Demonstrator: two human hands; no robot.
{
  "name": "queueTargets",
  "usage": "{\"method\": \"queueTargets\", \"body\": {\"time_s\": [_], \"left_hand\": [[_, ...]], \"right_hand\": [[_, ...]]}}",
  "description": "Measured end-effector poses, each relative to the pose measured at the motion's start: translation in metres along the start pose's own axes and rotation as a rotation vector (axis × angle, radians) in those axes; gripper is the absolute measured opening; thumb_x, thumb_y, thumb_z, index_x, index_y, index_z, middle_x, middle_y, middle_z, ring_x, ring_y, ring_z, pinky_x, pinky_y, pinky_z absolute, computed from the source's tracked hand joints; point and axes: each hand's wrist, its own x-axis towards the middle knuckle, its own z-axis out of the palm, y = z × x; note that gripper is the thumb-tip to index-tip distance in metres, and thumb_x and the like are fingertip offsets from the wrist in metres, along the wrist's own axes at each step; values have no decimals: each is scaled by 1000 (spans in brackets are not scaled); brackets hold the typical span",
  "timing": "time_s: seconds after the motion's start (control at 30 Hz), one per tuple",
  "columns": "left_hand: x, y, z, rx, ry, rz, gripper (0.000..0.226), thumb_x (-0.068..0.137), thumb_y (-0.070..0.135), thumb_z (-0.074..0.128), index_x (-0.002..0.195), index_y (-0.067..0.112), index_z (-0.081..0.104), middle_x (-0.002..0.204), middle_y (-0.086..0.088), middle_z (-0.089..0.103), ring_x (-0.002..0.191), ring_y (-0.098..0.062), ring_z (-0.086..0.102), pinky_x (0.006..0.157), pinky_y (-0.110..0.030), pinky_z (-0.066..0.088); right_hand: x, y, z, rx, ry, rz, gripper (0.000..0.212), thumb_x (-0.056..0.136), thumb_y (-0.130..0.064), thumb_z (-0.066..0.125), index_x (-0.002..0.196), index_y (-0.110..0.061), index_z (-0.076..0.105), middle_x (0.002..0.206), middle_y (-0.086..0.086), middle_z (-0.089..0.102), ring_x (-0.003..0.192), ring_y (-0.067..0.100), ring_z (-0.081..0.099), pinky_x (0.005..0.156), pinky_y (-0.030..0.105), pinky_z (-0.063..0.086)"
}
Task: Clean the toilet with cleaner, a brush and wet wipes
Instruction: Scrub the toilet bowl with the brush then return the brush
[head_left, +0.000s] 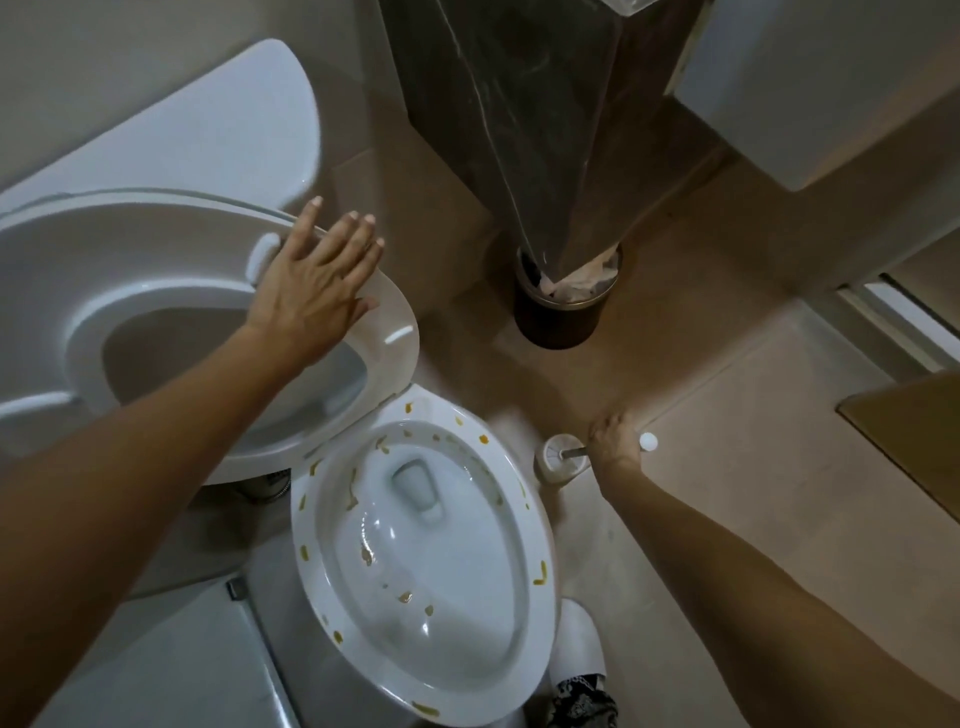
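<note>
Stained toilet bowl (415, 545) lies between both arms: left hand (311, 291) presses flat-fingered on the raised seat (395, 332), while right hand (615, 441) grips the brush handle (574, 453), leaning rightward from its holder (558, 462).

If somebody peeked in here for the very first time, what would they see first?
Probably the yellow-brown stains dotted round the rim of the open toilet bowl in the middle. Next, the left hand lying flat against the raised toilet seat at the upper left. To the right of the bowl, the right hand grips the brush handle, with the brush in its white holder on the floor.
</note>
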Motion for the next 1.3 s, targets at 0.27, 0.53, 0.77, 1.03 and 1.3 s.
{"method": "queueTargets", "body": {"time_s": [0.27, 0.53, 0.77, 1.03, 1.3], "left_hand": [[1, -3, 0, -38, -4, 1, 65, 97, 50, 7, 152, 14, 3, 160, -10, 3, 148, -23, 0, 104, -48, -29], [-19, -23, -24, -240, -40, -130, 64, 99, 49, 14, 152, 13, 11, 160, -11, 9, 147, -24, 7, 115, -49, -9], [-64, -63, -44, -488, -45, -313, 64, 98, 49, 14, 152, 14, 14, 159, -12, 9, 147, -27, 8, 114, -54, -5], [-136, -99, -19, -830, 37, -448, 65, 98, 47, 32, 153, 21, 10, 160, -9, 5, 146, -30, 9, 112, -61, 8], [-149, -104, -10, -921, 8, -411, 72, 97, 49, 38, 153, 20, 4, 161, -8, -1, 146, -30, 7, 112, -59, 13]], "right_hand": [[-12, 5, 7, 159, -111, -45, 34, 91, -13, 52, 120, -29, 56, 109, -7, 66, 95, 15, 66, 66, 25, 42], [-46, 32, -17, 302, -164, 45, 28, 92, -19, 51, 116, -22, 65, 113, -10, 65, 100, 9, 65, 70, 21, 45], [-96, 72, -31, 549, -138, 106, 32, 95, -17, 47, 126, -18, 58, 124, -2, 60, 114, 17, 59, 93, 26, 49], [-194, 103, -21, 1032, -142, 146, 21, 93, -17, 42, 106, -5, 54, 80, 5, 52, 64, 18, 51, 46, 24, 37], [-292, 109, -36, 1121, 26, 21, 27, 98, -28, 47, 119, -19, 60, 80, -4, 54, 66, 8, 50, 51, 22, 37]]}}
